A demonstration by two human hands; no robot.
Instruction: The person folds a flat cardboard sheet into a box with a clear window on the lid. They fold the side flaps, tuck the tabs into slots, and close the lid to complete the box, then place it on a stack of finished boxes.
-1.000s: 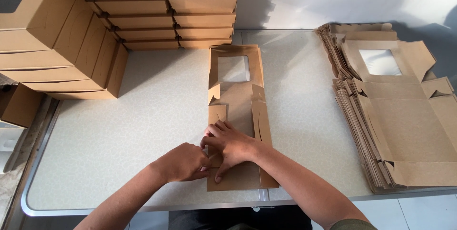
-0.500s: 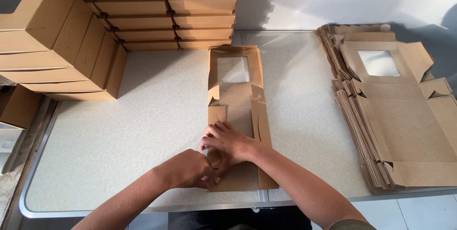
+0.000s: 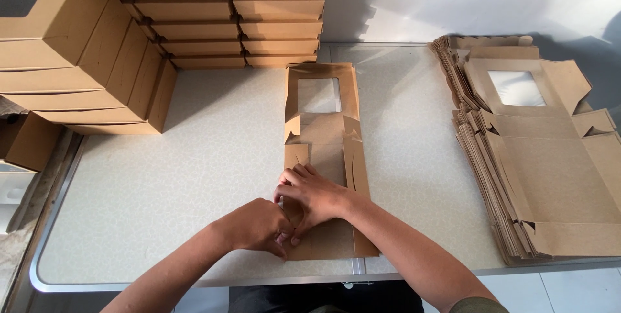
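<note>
Worktop (image 3: 194, 177), pale and speckled, is seen to carry everything; places below are given relative to the box blank (image 3: 323, 138) lying lengthwise at its middle. Stacks of finished boxes (image 3: 84, 47) are piled to the left of and beyond the blank, well apart from it. A pile of flat blanks (image 3: 550, 177) is spread to its right, near the worktop's edge, the top one showing a clear window. The box blank itself is partly folded: its long side walls are raised, its window panel (image 3: 318, 95) lies at the far end, and its near end is covered by both hands.

The step in hand is judged to be the folding of the near end, where a flap is being tucked or pressed into the side wall. The right hand (image 3: 317, 196) is laid over the near section, its fingers (image 3: 291, 177) curled and pressed down on the card. The left hand (image 3: 255, 225) is set just beside it, touching it, its fingers bent and apparently pinching the near left corner; the exact grip is hidden beneath the hands.

The next move would call for firm pressure along the crease, with the corner tab kept aligned with its slot while the wall is held upright.
</note>
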